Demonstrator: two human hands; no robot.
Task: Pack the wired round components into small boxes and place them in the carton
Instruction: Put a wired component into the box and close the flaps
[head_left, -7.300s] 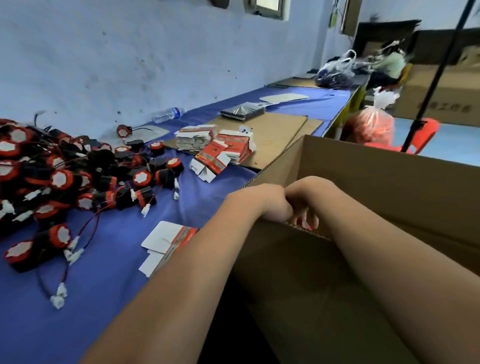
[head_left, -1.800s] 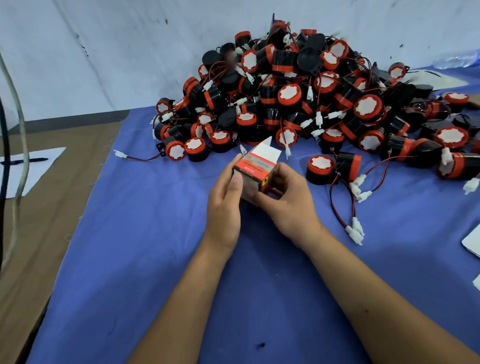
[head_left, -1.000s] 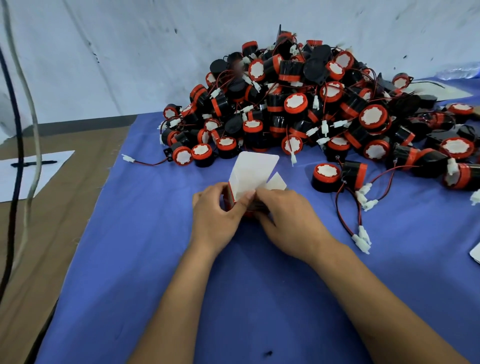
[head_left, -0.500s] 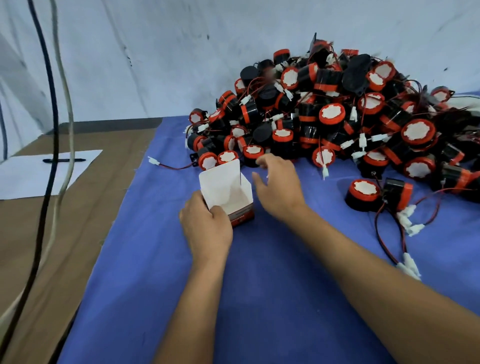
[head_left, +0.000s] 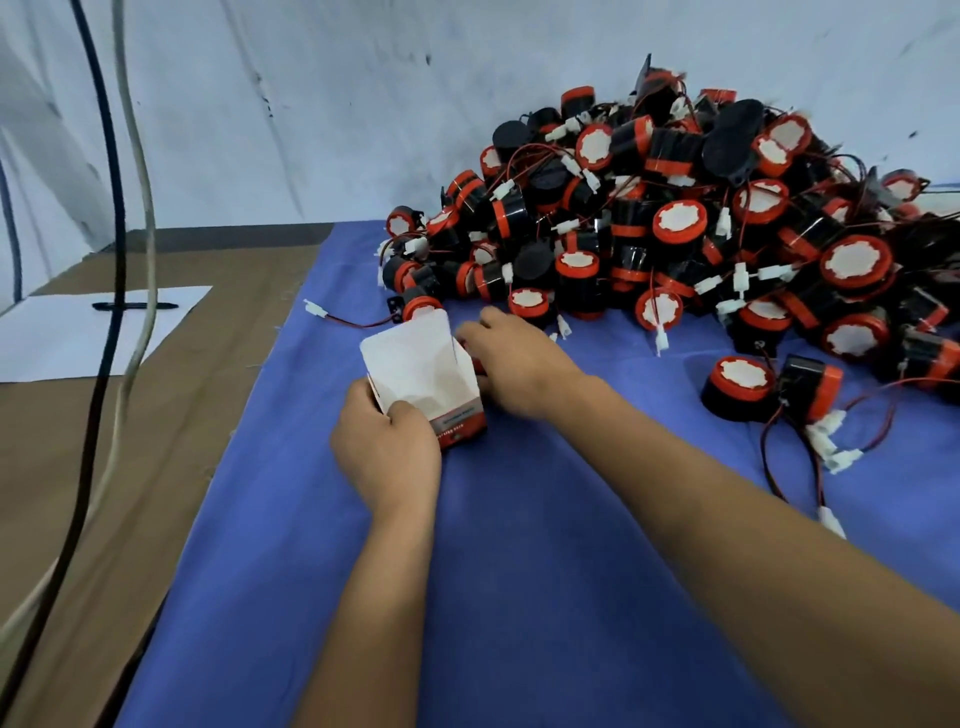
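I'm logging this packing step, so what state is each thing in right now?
small box: upright on the blue cloth, top flap open, inside looks empty
left hand: grips the box's near corner
right hand: curled beside the box, at a component; grip unclear
pile of components: loose, wires tangled, unpacked
pen: lying on white paper

Pen (head_left: 136, 306) on white paper (head_left: 88, 332); hanging cables (head_left: 117, 208)

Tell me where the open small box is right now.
In the head view the small box stands on the blue cloth left of centre, held by the left hand, with the right hand beside it and the component pile just behind.
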